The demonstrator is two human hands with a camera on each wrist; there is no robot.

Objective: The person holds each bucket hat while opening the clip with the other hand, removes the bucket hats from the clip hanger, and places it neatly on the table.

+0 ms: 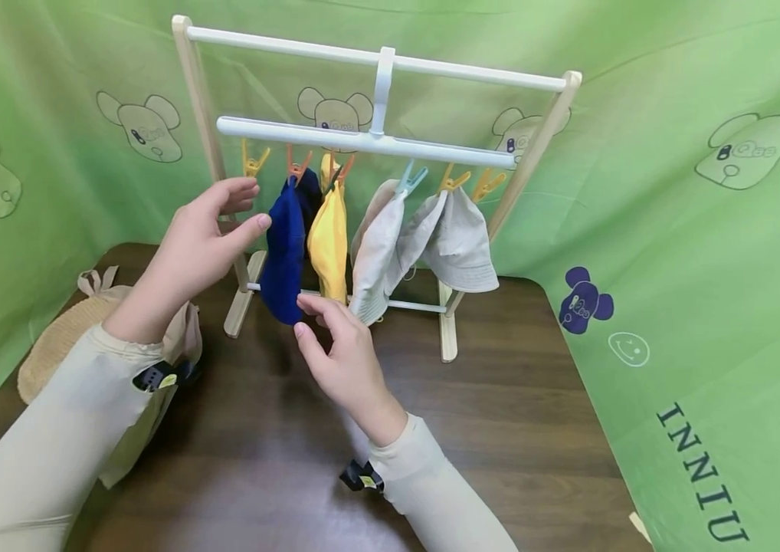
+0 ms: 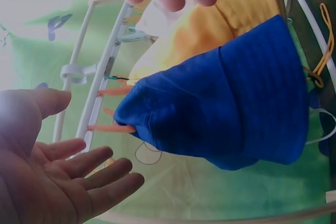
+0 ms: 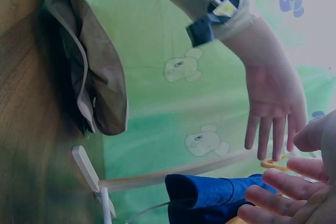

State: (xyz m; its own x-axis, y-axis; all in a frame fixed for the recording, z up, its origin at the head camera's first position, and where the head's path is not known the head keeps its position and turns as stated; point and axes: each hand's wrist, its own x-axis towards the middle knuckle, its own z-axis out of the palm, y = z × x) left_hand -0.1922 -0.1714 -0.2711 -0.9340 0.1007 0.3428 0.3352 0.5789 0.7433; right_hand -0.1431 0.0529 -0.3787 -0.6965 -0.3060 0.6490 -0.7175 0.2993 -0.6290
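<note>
A dark blue bucket hat (image 1: 284, 253) hangs from an orange clothespin (image 1: 297, 167) on a white hanger bar (image 1: 293, 134). Just left of its top is my left hand (image 1: 200, 238), fingers spread loosely and holding nothing. My right hand (image 1: 347, 364) is by the hat's lower brim, its fingers extended with nothing gripped; the left wrist view shows those fingers apart from the blue fabric. Beside the blue hat hangs a yellow hat (image 1: 329, 245), followed by pale grey hats (image 1: 462, 245), held by more clothespins, one of them light blue (image 1: 411, 178).
The hanger hooks over a wooden rack's white top rail (image 1: 480, 71). Tan and beige cloth items (image 1: 73, 330), partly behind my left forearm, lie at the left of the dark wooden table (image 1: 500, 429). Behind stands a green printed curtain (image 1: 707, 268). A yellow clothespin (image 1: 254, 161) hangs at the bar's left end.
</note>
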